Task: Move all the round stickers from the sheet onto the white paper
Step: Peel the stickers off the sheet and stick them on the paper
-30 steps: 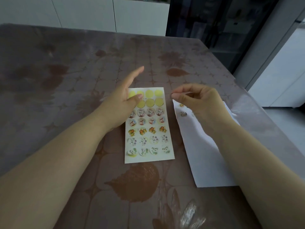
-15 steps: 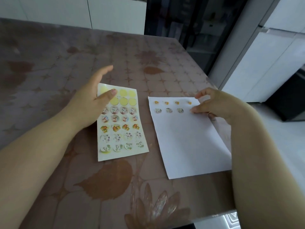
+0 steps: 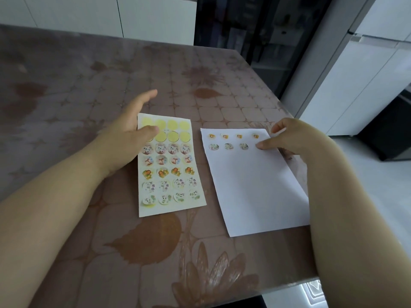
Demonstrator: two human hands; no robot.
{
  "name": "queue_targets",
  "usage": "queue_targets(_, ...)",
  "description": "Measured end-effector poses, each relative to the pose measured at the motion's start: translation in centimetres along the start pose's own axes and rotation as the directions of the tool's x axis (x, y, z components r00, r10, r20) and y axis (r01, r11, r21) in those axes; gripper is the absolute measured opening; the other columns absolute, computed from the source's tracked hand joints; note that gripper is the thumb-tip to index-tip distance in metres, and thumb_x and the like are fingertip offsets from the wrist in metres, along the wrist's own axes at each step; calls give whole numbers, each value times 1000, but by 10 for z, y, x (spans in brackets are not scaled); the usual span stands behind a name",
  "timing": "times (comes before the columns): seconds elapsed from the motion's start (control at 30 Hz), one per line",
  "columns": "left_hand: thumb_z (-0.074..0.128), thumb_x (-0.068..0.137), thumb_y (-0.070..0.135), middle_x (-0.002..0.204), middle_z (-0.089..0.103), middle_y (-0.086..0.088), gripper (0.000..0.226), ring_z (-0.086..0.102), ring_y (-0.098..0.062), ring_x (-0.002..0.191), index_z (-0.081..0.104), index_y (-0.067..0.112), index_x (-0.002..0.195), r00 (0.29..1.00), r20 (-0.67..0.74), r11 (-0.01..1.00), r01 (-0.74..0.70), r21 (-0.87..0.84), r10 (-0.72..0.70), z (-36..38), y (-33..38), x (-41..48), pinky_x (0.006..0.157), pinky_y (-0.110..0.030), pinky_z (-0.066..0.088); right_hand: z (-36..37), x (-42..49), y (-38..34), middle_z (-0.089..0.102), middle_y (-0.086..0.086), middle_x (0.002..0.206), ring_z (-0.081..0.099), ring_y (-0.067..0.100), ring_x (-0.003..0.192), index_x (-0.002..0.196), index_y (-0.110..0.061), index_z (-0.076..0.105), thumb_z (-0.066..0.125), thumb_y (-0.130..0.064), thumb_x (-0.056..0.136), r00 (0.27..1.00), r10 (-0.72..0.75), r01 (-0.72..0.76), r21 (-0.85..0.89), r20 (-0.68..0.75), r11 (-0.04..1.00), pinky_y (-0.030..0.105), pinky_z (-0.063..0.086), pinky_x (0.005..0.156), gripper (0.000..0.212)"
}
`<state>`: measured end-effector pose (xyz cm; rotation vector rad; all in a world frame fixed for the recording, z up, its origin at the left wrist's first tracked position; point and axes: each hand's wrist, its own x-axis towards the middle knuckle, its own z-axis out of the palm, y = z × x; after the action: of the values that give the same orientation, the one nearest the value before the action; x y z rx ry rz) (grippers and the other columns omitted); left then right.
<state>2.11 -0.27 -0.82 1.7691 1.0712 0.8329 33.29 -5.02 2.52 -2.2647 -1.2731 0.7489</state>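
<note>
Since a second ago, the right hand [image 3: 289,138] has crossed to the white paper's [image 3: 255,192] far right corner, and one fingertip [image 3: 259,146] now presses there, ending a row of three stickers [image 3: 228,146]. Its fingers are curled; whether it holds anything cannot be told. Four more stickers [image 3: 239,136] line the paper's far edge. The paper lies near the table's [image 3: 89,85] right edge, the sticker sheet [image 3: 169,210] just left of it. The left hand [image 3: 126,138] is spread flat, its thumb resting on the sheet's far left corner.
</note>
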Motion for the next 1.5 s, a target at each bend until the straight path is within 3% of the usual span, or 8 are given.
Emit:
queue_targets(0.2, 55, 77, 13, 109, 70, -10, 69, 66, -23, 104, 37, 57, 128, 999, -32, 990, 18, -143, -22, -2, 6, -1, 102, -48, 44, 4, 0, 0, 58, -3, 78, 54, 15, 61, 80, -23, 58, 80, -27, 69, 999, -49, 49, -20, -6, 999, 24, 40, 53, 26)
queue_targets(0.3, 55, 89, 2, 98, 73, -7, 69, 70, -21, 96, 34, 49, 135, 997, -65, 985, 24, -170, -35, 1, 7, -1, 98, -46, 47, 11, -5, -9, 51, -5, 72, 48, 13, 62, 81, -18, 61, 78, -18, 71, 975, -198, 197, -14, -97, 980, 20, 36, 51, 20)
queue_targets(0.43, 57, 91, 9, 94, 74, -8, 67, 70, -20, 95, 31, 52, 136, 997, -43, 991, 52, -124, -58, 2, 7, 0, 99, -47, 46, 42, -28, -44, 51, -10, 69, 45, 7, 61, 73, -26, 60, 68, -18, 80, 835, -491, 524, 86, -249, 848, 11, 39, 56, 13)
queue_targets(0.57, 61, 89, 9, 98, 74, -6, 74, 71, -15, 90, 25, 49, 140, 997, 0, 993, 71, -94, -72, 3, 13, -2, 87, -25, 54, 86, -52, -74, 54, -11, 89, 48, 5, 84, 93, -26, 65, 67, -33, 82, 664, -746, 743, -68, -45, 665, 11, 36, 79, 13)
queue_targets(0.73, 52, 92, 0, 108, 69, -16, 71, 68, -25, 101, 27, 45, 141, 986, 78, 973, 159, -166, -148, 0, 15, -3, 90, -32, 53, 117, -54, -77, 58, -2, 104, 50, 19, 98, 108, -20, 64, 68, -37, 80, 620, -784, 774, -141, -26, 617, 28, 39, 86, 33)
queue_targets(1.07, 37, 93, -12, 114, 68, -8, 75, 66, -17, 96, 25, 41, 144, 973, 163, 939, 205, -277, -164, 0, 15, -3, 83, -26, 56, 130, -53, -75, 67, -3, 86, 51, 21, 82, 84, -22, 77, 71, -28, 72, 540, -823, 818, -118, -176, 562, 32, 34, 80, 15)
queue_targets(1.23, 43, 91, -13, 115, 67, -6, 80, 68, -16, 96, 23, 44, 144, 965, 229, 937, 195, -291, -130, -3, 15, -4, 80, -25, 56, 125, -56, -76, 66, -11, 87, 47, 10, 89, 83, -26, 74, 73, -20, 76, 589, -799, 801, -39, -123, 597, 22, 33, 84, 9)
queue_targets(1.5, 42, 89, -17, 116, 65, -2, 85, 70, -14, 90, 21, 44, 144, 959, 264, 959, 170, -227, -108, -4, 16, -6, 76, -23, 56, 112, -61, -77, 59, -12, 72, 54, -3, 62, 73, -26, 72, 75, -21, 76, 753, -658, 617, 322, 24, 718, 5, 40, 56, 7)
